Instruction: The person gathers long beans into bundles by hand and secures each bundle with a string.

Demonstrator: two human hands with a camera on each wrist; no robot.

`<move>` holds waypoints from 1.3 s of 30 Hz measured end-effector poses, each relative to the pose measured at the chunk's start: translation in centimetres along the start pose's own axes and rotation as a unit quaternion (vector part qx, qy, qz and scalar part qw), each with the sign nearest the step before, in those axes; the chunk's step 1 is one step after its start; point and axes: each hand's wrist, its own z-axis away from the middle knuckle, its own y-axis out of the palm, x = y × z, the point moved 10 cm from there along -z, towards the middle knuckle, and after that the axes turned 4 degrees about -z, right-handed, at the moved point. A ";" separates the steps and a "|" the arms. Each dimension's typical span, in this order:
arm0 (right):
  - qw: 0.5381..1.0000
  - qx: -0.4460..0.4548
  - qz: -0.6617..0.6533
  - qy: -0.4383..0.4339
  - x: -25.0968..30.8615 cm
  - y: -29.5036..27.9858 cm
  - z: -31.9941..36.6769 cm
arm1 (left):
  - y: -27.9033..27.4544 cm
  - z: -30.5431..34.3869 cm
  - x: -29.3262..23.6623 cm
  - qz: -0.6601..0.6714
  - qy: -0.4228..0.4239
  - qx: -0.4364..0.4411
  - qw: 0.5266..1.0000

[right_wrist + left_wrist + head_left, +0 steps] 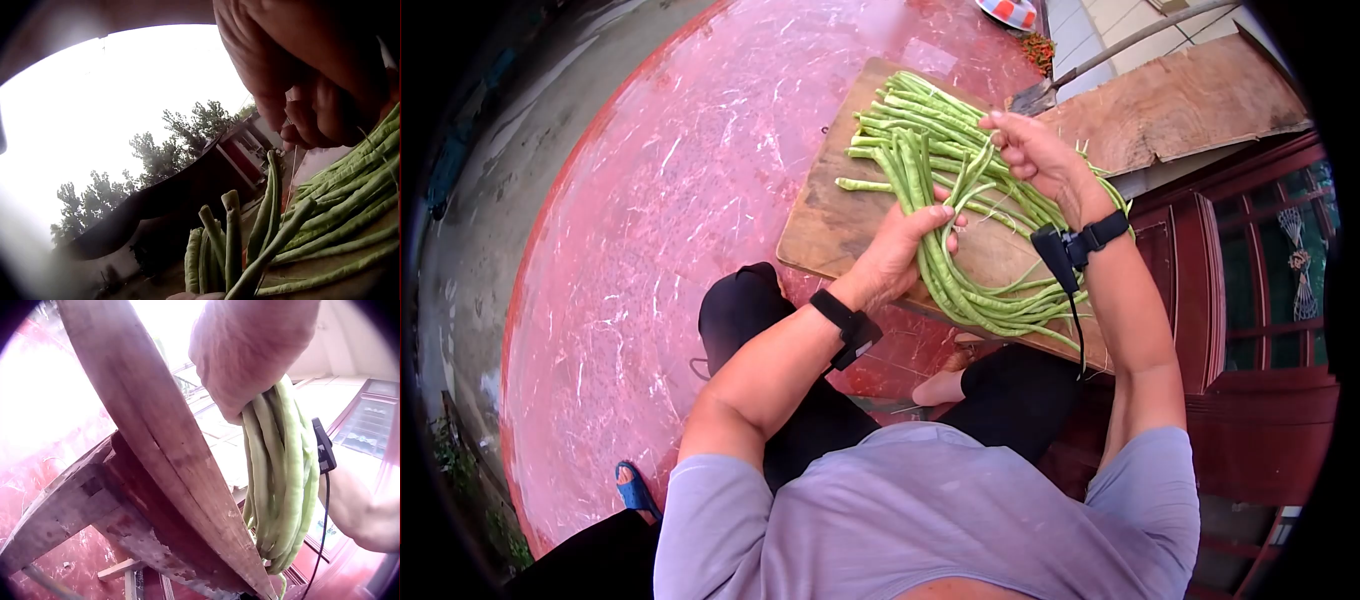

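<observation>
A bundle of long green beans point(945, 272) is gripped by my left hand point(897, 248) over the near edge of a wooden table point(825, 215). The bundle's ends stick up past the thumb, and its long tails curve down and right. In the right wrist view, a thin strand point(292, 181) runs from the fingertips of my right hand point(1040, 150) down to these ends; the fingers are curled and pinch it. More long beans point(925, 108) lie in a pile on the table, below and beside the right hand.
A wooden board point(1190, 105) and a shovel point(1035, 97) are at the right, beside a dark red door point(1250, 400) with glass panes. The floor point(650, 200) is pink. My knees are at the table's near side. A foot in a blue slipper point(635, 490) shows lower left.
</observation>
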 end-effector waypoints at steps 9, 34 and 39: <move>0.915 -0.032 0.159 -0.369 10.4 3.6 2.0 | -0.1 0.0 -0.1 -0.014 -0.005 -0.011 1.000; 0.634 0.117 0.739 -0.197 5.6 10.0 19.0 | -2.0 -0.3 0.9 -0.027 -0.026 -0.057 0.998; 0.542 0.151 0.818 -0.123 1.3 7.9 19.9 | -1.4 0.0 0.1 -0.047 -0.025 -0.065 0.996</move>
